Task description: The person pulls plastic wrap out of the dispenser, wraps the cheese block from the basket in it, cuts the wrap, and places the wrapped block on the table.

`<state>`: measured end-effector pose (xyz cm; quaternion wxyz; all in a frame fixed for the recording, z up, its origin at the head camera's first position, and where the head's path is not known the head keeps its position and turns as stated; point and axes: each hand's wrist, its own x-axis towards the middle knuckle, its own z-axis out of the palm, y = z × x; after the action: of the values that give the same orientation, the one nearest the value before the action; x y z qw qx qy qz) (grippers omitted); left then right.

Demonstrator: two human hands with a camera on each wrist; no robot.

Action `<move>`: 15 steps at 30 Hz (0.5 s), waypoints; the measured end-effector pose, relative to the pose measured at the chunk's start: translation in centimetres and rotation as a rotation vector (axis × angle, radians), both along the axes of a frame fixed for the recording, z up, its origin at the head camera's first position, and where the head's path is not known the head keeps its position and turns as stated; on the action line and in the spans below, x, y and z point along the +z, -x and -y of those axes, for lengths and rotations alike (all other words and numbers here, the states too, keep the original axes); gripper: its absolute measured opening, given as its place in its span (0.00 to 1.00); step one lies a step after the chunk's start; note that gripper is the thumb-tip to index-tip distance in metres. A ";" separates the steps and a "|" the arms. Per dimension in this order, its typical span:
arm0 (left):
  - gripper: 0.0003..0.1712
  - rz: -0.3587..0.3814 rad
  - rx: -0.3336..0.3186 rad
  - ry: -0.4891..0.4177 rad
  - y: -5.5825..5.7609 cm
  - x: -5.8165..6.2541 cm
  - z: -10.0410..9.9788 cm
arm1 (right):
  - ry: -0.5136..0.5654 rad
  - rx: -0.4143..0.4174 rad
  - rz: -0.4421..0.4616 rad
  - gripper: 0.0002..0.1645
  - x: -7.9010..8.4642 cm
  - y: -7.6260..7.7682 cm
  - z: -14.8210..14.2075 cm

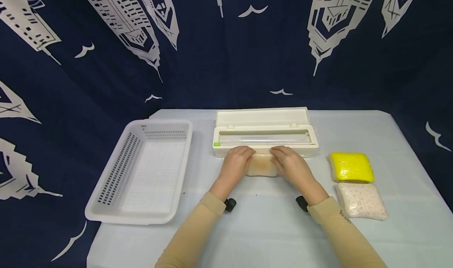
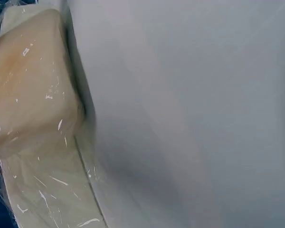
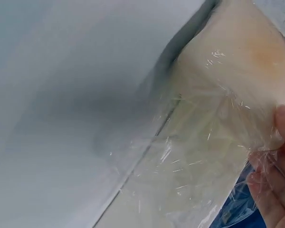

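Note:
A pale beige block (image 1: 262,165) with a tan patch lies in front of the white cling film dispenser (image 1: 265,151). Clear cling film (image 3: 180,164) covers the block and spreads past its side in the right wrist view. At the block's far left corner, my left hand (image 1: 236,162) pinches the film; its fingertips are mostly hidden in the left wrist view. Opposite it, my right hand (image 1: 292,166) pinches film at the far right corner, thumb against the block and fingers behind the film. The dispenser's lid (image 1: 262,116) stands raised, with the film roll (image 1: 263,138) visible inside.
To the left stands a white perforated plastic basket (image 1: 155,173). On the right lie a yellow wrapped block (image 1: 351,167) and a speckled whitish wrapped block (image 1: 361,200), close together. A white cloth covers the table (image 1: 262,228); a dark blue patterned curtain (image 1: 226,63) hangs behind.

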<state>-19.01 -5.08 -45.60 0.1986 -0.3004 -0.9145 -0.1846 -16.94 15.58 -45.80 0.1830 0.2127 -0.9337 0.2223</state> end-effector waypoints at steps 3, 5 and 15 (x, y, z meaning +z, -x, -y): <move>0.09 -0.020 0.053 -0.094 -0.9 0.0 0.1 | 0.005 0.003 -0.024 0.19 0.0 0.1 0.0; 0.08 0.043 0.086 -0.153 -2.1 0.1 -0.1 | 0.003 0.010 -0.027 0.21 0.0 0.3 0.1; 0.22 1.232 0.180 -0.803 -6.6 -2.8 -3.1 | -0.026 0.073 0.019 0.19 0.4 1.5 1.6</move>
<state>-12.42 -1.99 -48.45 -0.2417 0.0294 -0.7434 -0.6230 -18.49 13.94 -45.40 0.1632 0.2470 -0.9299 0.2185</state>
